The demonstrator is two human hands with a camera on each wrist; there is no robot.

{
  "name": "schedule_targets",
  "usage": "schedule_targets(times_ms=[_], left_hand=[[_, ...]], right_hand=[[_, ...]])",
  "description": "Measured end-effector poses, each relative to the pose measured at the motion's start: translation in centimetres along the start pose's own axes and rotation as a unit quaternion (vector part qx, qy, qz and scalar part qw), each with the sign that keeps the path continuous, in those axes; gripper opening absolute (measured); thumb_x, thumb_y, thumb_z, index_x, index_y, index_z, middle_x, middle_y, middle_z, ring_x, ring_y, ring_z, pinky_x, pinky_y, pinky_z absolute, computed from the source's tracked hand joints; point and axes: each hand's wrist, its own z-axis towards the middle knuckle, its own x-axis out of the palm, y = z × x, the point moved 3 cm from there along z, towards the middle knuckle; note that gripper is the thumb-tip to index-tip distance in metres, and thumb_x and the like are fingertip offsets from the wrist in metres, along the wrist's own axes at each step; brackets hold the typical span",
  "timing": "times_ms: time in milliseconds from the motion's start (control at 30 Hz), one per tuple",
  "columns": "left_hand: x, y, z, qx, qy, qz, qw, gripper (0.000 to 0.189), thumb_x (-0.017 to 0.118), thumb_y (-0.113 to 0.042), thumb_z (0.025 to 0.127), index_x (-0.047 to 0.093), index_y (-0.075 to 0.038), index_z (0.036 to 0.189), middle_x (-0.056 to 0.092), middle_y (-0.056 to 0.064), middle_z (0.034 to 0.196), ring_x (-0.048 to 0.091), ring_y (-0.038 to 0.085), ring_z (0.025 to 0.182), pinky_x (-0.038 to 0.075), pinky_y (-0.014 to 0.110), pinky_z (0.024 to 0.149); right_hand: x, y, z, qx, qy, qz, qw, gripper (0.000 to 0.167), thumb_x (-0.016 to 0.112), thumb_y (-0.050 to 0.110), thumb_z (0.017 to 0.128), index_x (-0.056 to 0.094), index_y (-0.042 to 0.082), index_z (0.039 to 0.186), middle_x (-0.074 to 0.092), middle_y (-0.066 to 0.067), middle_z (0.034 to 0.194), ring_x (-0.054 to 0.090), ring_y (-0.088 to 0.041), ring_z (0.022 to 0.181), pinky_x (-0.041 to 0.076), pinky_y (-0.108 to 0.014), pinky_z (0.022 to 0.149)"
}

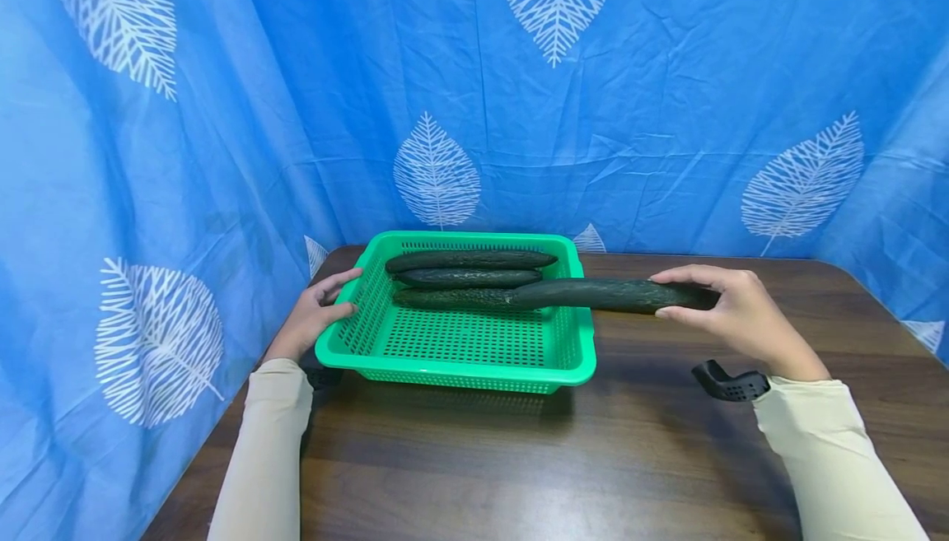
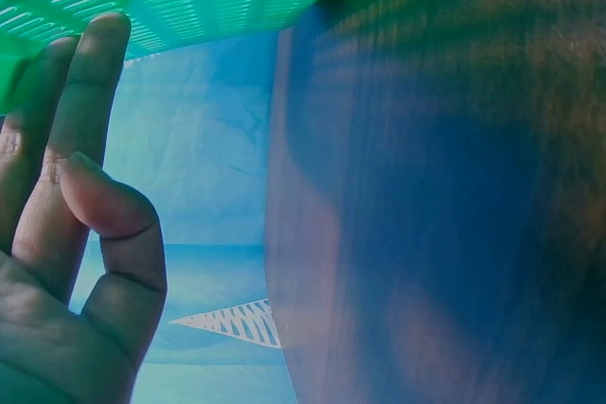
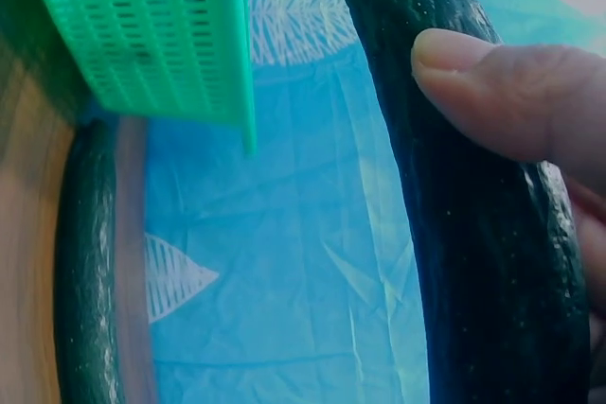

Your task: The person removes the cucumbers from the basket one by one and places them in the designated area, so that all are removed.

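Observation:
My right hand (image 1: 730,310) grips a long dark green cucumber (image 1: 593,294) near its right end, thumb on the near side. The cucumber lies level across the right rim of a green plastic basket (image 1: 460,372), its left end over the inside. Three more cucumbers (image 1: 467,259) lie side by side in the basket's far half. At the basket's left rim, my left hand (image 1: 306,319) holds on with thumb and forefinger. In the left wrist view, other fingers (image 2: 90,92) reach the basket's perforated side and one is bent. Another cucumber (image 3: 87,272) lies on the table in the right wrist view.
A brown wooden table (image 1: 474,475) lies under the basket. Blue cloth (image 1: 667,113) with white leaf prints hangs behind and at both sides. A black curved strap piece (image 1: 722,383) sits at my right wrist, beside the light sleeve.

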Motion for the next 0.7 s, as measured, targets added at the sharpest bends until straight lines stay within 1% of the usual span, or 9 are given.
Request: schedule_targets(times_ms=[67, 167, 267, 400, 600, 700], left_hand=[[0.0, 0.0, 0.0, 0.001, 0.000, 0.000, 1.0000, 0.071, 0.063, -0.007, 0.101, 0.041, -0.008, 0.168, 0.053, 0.032, 0.155, 0.068, 0.004, 0.094, 0.059, 0.027, 0.078], [0.0, 0.0, 0.0, 0.005, 0.001, 0.005, 1.0000, 0.070, 0.063, -0.007, 0.101, 0.041, -0.007, 0.168, 0.052, 0.031, 0.157, 0.066, 0.002, 0.099, 0.057, 0.026, 0.080], [-0.1, 0.1, 0.0, 0.010, 0.002, 0.009, 0.9999, 0.069, 0.062, -0.007, 0.102, 0.040, -0.007, 0.168, 0.050, 0.030, 0.158, 0.064, 0.000, 0.103, 0.056, 0.025, 0.082], [-0.1, 0.2, 0.1, 0.010, 0.003, 0.012, 0.9999, 0.069, 0.061, -0.007, 0.102, 0.040, -0.008, 0.168, 0.050, 0.030, 0.159, 0.063, 0.000, 0.103, 0.056, 0.026, 0.082], [-0.1, 0.1, 0.1, 0.013, 0.003, 0.018, 0.9997, 0.069, 0.062, -0.008, 0.102, 0.041, -0.007, 0.168, 0.050, 0.030, 0.159, 0.061, -0.002, 0.106, 0.055, 0.024, 0.084], [-0.1, 0.1, 0.1, 0.014, 0.005, 0.015, 0.9998, 0.069, 0.062, -0.008, 0.102, 0.040, -0.007, 0.168, 0.049, 0.030, 0.159, 0.062, -0.002, 0.105, 0.055, 0.025, 0.082]], right_hand=[[-0.2, -0.3, -0.1, 0.005, 0.001, 0.002, 1.0000, 0.049, 0.092, -0.012, 0.074, 0.083, 0.007, 0.118, 0.076, 0.007, 0.110, 0.065, -0.001, 0.086, 0.050, -0.013, 0.071], [-0.4, -0.9, -0.3, 0.016, 0.003, 0.009, 0.9998, 0.048, 0.092, -0.012, 0.075, 0.082, 0.006, 0.119, 0.073, 0.017, 0.111, 0.065, -0.001, 0.086, 0.050, -0.013, 0.071], [-0.8, -1.4, -0.3, 0.035, 0.005, 0.011, 0.9993, 0.046, 0.091, -0.011, 0.077, 0.082, 0.005, 0.119, 0.070, 0.022, 0.112, 0.064, -0.001, 0.085, 0.050, -0.013, 0.071], [-1.3, -2.2, -0.5, 0.057, 0.006, 0.008, 0.9983, 0.044, 0.091, -0.008, 0.079, 0.082, 0.005, 0.120, 0.069, 0.026, 0.113, 0.064, 0.001, 0.088, 0.049, -0.013, 0.072], [-2.0, -3.5, -1.0, 0.090, 0.012, 0.017, 0.9957, 0.042, 0.090, -0.004, 0.083, 0.080, 0.003, 0.123, 0.067, 0.026, 0.115, 0.065, 0.004, 0.092, 0.050, -0.012, 0.074], [-2.3, -4.0, -1.2, 0.102, 0.014, 0.021, 0.9944, 0.039, 0.089, -0.002, 0.086, 0.080, 0.003, 0.124, 0.066, 0.028, 0.116, 0.065, 0.005, 0.093, 0.050, -0.011, 0.075]])
